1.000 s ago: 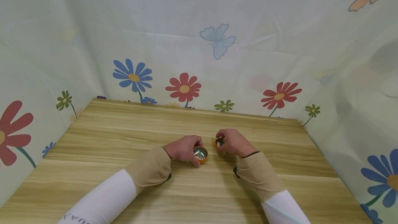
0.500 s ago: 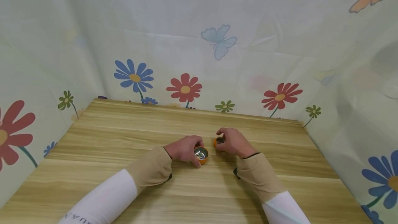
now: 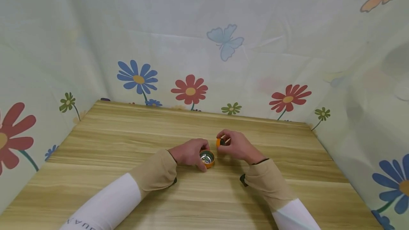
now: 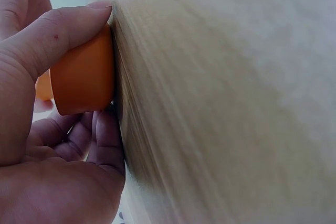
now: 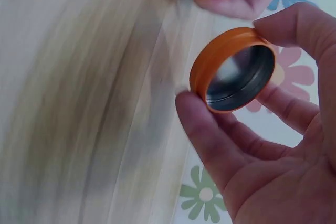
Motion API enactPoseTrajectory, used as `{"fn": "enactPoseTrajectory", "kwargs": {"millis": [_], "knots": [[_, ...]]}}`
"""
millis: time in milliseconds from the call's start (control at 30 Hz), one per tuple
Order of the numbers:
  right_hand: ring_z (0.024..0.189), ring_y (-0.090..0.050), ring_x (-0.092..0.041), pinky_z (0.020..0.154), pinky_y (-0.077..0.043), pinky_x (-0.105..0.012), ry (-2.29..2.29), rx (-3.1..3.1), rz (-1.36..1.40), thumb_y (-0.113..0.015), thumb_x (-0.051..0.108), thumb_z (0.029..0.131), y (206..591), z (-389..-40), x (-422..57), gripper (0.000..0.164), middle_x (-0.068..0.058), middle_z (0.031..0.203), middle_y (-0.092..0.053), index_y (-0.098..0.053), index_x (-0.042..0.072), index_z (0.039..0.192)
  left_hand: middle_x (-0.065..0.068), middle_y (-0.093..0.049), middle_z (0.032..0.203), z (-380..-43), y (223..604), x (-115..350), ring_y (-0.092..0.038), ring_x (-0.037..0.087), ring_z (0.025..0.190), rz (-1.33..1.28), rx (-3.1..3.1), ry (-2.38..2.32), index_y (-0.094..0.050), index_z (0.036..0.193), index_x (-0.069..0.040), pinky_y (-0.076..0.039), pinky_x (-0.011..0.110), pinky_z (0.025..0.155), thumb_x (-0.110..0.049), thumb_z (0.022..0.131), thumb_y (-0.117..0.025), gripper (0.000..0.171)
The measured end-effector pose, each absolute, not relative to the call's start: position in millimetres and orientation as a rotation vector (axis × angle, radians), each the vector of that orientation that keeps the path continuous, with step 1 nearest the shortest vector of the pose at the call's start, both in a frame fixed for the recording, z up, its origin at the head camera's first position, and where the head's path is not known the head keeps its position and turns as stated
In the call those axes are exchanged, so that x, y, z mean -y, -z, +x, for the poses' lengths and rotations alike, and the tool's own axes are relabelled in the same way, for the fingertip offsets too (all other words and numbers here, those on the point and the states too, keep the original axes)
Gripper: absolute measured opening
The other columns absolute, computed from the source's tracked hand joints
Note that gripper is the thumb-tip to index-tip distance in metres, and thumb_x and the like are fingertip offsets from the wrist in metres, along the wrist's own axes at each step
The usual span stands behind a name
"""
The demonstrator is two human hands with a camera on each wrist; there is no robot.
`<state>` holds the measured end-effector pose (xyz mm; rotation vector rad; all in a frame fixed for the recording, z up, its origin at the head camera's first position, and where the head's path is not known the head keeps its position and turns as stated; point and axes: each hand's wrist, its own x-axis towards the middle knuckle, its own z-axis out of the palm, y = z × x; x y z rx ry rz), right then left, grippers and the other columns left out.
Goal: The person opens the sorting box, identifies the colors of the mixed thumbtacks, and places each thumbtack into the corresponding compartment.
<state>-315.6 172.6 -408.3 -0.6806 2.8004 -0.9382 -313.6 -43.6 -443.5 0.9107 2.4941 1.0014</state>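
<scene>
A small round orange tin (image 3: 209, 165) with a silvery inside stands upright on the table, its top uncovered. A few small bits show at its bottom, too small to name. My left hand (image 3: 190, 153) grips the tin, thumb on the near side and fingers round the far side; in the left wrist view the tin's orange wall (image 4: 84, 80) sits right against the wood. To the right, my right hand (image 3: 240, 147) pinches the tin's orange lid (image 5: 223, 51) by its rim between thumb and fingers. The lid is tilted up on edge, its bare metal inside turned toward my palm.
The wood-grain table (image 3: 143, 130) spreads round both hands. A pale cloth curtain (image 3: 166, 56) printed with flowers and butterflies hangs along its back and both sides. Dark wrist straps and beige cuffs (image 3: 156, 171) sit on both arms.
My right hand has lifted the lid and tipped it from facing upward to standing on edge, moving slightly left toward the tin. The left hand and tin have stayed in place.
</scene>
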Motion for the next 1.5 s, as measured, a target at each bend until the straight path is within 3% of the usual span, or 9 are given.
{"fn": "enactPoseTrajectory", "kwargs": {"millis": [267,500,867,1167,1500], "knots": [[0.081,-0.059,-0.017,0.070,-0.050,-0.031,1.119,-2.712,-0.739,-0.075,0.016,0.078,401.5,-302.8,-167.0,0.033,0.000,0.090,-0.060,-0.055,0.011,0.104,-0.006,-0.057,0.086,-312.9,440.0,42.8,-0.055,0.011,0.078,0.922,-2.509,-0.986,-0.053,0.094,-0.015,-0.046,0.023,0.068,-0.019,0.058,-0.091,0.052],[0.083,-0.062,-0.021,0.071,-0.052,-0.031,1.337,-2.613,-0.793,-0.078,0.010,0.076,399.0,-296.2,-165.9,0.034,-0.006,0.093,-0.059,-0.054,0.005,0.100,-0.005,-0.057,0.086,-311.4,438.6,43.1,-0.055,0.010,0.077,0.904,-2.496,-0.989,-0.054,0.093,-0.015,-0.047,0.023,0.067,-0.018,0.058,-0.090,0.051],[0.087,-0.059,-0.018,0.077,-0.049,-0.044,1.271,-2.548,-1.037,-0.081,0.021,0.075,412.6,-295.8,-164.5,0.034,0.001,0.096,-0.061,-0.060,0.011,0.100,-0.006,-0.056,0.089,-309.8,435.9,42.7,-0.055,0.013,0.081,0.894,-2.526,-0.953,-0.054,0.094,-0.015,-0.046,0.022,0.071,-0.023,0.058,-0.090,0.052],[0.086,-0.059,-0.015,0.077,-0.049,-0.043,1.221,-2.554,-1.091,-0.082,0.027,0.073,416.4,-291.2,-163.7,0.031,0.001,0.098,-0.063,-0.064,0.012,0.093,-0.005,-0.056,0.086,-308.4,434.7,43.1,-0.051,0.011,0.076,0.917,-2.532,-0.961,-0.054,0.093,-0.014,-0.043,0.023,0.069,-0.024,0.058,-0.090,0.051],[0.087,-0.059,-0.015,0.073,-0.051,-0.042,1.236,-2.553,-1.174,-0.083,0.018,0.071,420.7,-289.1,-164.0,0.034,0.001,0.097,-0.064,-0.067,0.010,0.100,-0.006,-0.056,0.088,-307.5,435.3,43.5,-0.051,0.011,0.077,0.910,-2.528,-0.971,-0.053,0.096,-0.016,-0.044,0.023,0.071,-0.023,0.059,-0.090,0.053]]}}
